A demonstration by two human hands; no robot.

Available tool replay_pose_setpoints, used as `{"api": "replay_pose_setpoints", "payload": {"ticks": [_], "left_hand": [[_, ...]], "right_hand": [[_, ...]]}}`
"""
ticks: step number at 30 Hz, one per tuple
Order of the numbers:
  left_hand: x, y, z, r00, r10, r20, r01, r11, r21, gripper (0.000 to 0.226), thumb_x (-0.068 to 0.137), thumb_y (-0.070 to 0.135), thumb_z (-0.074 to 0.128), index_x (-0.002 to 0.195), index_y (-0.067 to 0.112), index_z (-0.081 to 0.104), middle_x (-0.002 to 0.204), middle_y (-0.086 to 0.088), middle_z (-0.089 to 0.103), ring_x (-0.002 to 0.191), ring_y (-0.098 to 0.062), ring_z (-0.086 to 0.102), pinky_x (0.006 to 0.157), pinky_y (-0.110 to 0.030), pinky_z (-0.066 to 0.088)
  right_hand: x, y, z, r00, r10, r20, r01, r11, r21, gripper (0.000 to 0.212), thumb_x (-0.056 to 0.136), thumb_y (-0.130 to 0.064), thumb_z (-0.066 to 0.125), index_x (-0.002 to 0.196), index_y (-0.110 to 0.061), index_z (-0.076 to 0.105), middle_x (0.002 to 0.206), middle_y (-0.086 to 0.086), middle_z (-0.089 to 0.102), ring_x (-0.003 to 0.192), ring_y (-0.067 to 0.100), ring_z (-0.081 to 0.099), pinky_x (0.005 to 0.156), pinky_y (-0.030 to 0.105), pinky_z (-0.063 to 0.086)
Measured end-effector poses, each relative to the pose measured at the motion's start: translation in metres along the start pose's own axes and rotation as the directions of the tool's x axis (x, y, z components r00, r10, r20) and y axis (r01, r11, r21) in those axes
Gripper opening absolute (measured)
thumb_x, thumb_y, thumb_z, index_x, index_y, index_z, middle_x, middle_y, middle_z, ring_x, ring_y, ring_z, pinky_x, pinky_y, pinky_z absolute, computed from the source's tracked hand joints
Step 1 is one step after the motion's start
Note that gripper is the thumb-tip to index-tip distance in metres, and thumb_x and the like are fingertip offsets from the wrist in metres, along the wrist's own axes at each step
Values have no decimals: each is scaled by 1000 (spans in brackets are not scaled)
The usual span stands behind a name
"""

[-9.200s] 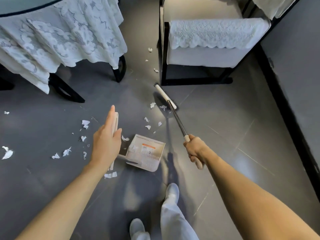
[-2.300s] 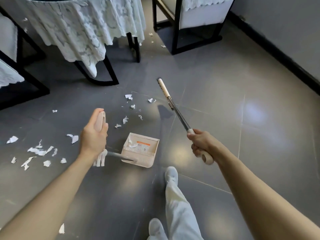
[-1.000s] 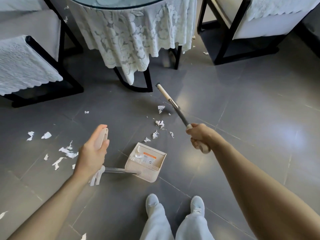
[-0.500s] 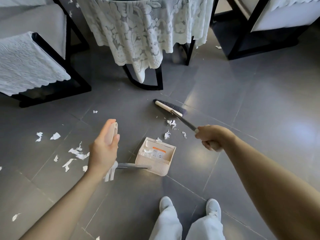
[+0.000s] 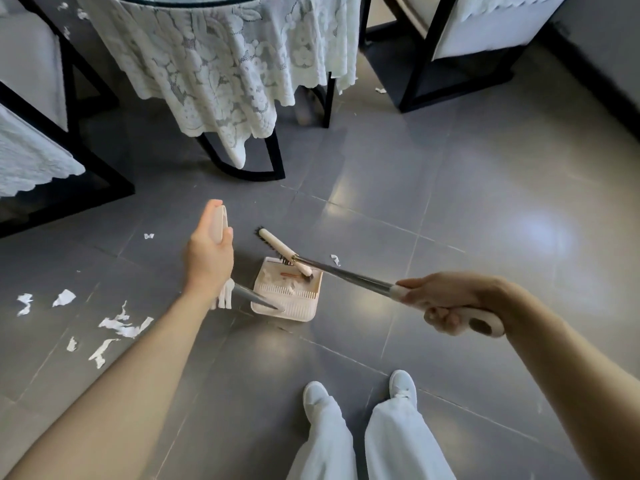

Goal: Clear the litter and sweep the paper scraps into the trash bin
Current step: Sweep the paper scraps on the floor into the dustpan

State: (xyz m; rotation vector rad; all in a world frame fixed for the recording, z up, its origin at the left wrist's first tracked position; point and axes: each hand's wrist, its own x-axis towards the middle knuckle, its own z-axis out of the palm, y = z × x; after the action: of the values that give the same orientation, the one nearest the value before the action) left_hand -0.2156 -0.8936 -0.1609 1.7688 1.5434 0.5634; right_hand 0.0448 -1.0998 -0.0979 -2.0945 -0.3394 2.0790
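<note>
One wide-angle camera, worn on the head, faces forward and steeply down onto the grey tiled floor (image 5: 485, 168); the cream plastic dustpan (image 5: 294, 311) and steel-shafted broom (image 5: 281, 249) meet mid-frame; the left hand (image 5: 207, 261) and right hand (image 5: 450, 299) flank it, close to the lens; white shoes (image 5: 315, 396) mark the bottom edge, a white lace tablecloth (image 5: 225, 64) the far top.

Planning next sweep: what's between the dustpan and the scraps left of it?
Head view: dustpan shaft and left hand with forearm cross it; visible tile up to the scraps is bare.
</note>
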Motion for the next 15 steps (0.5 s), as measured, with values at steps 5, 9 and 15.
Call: {"api": "replay_pose_setpoints", "payload": {"ticks": [5,9,15], "left_hand": [[-13,-9,-1,998,45,32,-45,999,-7,40,95,14,48,122,44,45,86,-21,60,69,-41,56,67,-51,53],[-27,-11,5,990,89,106,-90,996,8,40,95,15,49,119,47,45,73,-9,50,60,-34,45,60,-41,46],[-41,-4,18,987,100,126,-106,994,35,40,94,13,50,118,45,46,77,-10,57,77,-47,58,70,-48,53]], "right_hand": [[-14,25,4,995,-45,-93,50,998,44,20,101,-22,42,114,-30,55,49,0,35,35,9,30,34,15,27],[-12,40,6,980,-62,-191,76,995,65,26,101,-19,41,125,-18,51,52,3,35,34,9,29,34,14,27],[19,58,33,953,-102,-286,106,994,-2,18,100,-13,41,116,-8,49,48,5,37,26,12,32,32,14,28]]}}
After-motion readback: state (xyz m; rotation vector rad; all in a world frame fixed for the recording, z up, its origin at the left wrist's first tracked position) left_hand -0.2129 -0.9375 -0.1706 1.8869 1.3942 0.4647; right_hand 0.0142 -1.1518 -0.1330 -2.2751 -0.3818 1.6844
